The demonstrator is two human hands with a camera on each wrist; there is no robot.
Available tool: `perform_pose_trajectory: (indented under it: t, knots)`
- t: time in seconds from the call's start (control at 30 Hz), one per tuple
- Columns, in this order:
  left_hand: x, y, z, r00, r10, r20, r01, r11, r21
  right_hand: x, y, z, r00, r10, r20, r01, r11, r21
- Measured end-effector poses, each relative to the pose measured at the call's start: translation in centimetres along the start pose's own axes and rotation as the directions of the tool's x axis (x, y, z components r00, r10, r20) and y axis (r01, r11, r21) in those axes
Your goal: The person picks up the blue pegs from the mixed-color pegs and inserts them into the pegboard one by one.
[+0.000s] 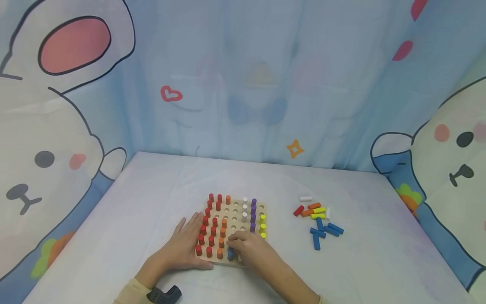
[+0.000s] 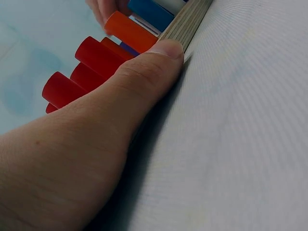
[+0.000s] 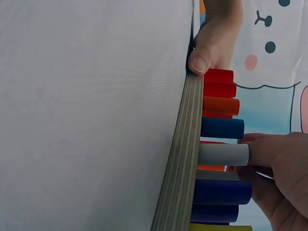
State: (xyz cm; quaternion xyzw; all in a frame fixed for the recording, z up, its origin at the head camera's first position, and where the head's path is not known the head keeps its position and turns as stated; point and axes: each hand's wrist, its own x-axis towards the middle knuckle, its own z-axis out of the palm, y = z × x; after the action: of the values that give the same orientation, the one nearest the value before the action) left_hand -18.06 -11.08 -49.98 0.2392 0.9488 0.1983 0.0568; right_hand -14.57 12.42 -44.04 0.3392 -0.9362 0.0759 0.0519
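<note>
A square wooden pegboard (image 1: 235,202) lies on the table with rows of red, orange, white, purple and yellow pegs standing in it. My left hand (image 1: 186,245) rests at its left side, fingers extended along that edge. The left thumb (image 2: 144,72) presses against the front edge near the corner. Over the front part of the board, my right hand (image 1: 252,249) has its thumb and fingers brought together at a blue peg, mostly hidden by the hand. Another blue peg (image 3: 222,128) stands in the front row, next to a white peg (image 3: 225,154).
Right of the board lies a loose pile of pegs: several blue pegs (image 1: 316,241), yellow pegs (image 1: 318,216), orange pegs (image 1: 314,206), a red peg (image 1: 298,210) and a white peg (image 1: 305,199). A printed curtain (image 1: 243,126) hangs behind the white table (image 1: 364,261).
</note>
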Motion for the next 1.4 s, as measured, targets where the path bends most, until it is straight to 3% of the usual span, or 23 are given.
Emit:
perform_pose_trajectory:
  t: [0.23, 0.47, 0.67, 1.03, 1.2, 1.3, 1.4]
  knots:
    - [-0.1, 0.0, 0.1, 1.000, 0.012, -0.013, -0.012, 1.000, 0.011, -0.2, 0.3, -0.5, 0.997, 0.054, -0.061, -0.046, 0.991, 0.125]
    - [0.0, -0.1, 0.1, 1.000, 0.010, -0.005, -0.010, 1.000, 0.017, -0.4, 1.5, -1.3, 0.976, 0.087, -0.201, -0.058, 0.988, 0.145]
    - [0.0, -0.1, 0.2, 1.000, 0.005, 0.000, -0.005, 1.000, 0.009, -0.7, 3.0, -2.5, 0.926, 0.121, -0.358, -0.084, 0.990, 0.118]
    - [-0.3, 0.1, 0.0, 1.000, 0.009, -0.004, -0.009, 1.000, 0.002, -2.1, 7.5, -5.2, 0.858, 0.243, -0.452, -0.212, 0.970, 0.120]
    - [-0.3, 0.2, -0.2, 1.000, 0.017, -0.009, -0.017, 1.000, -0.006, -2.9, 10.1, -5.9, 0.810, 0.269, -0.521, -0.247, 0.962, 0.113]
    - [-0.3, 0.1, -0.1, 1.000, 0.020, -0.013, -0.020, 1.000, -0.005, -3.6, 11.1, -6.4, 0.784, 0.343, -0.517, -0.325, 0.937, 0.129]
    - [-0.3, 0.2, -0.1, 1.000, 0.019, -0.012, -0.020, 1.000, -0.007, -4.3, 11.5, -7.2, 0.755, 0.487, -0.439, -0.456, 0.871, 0.183]
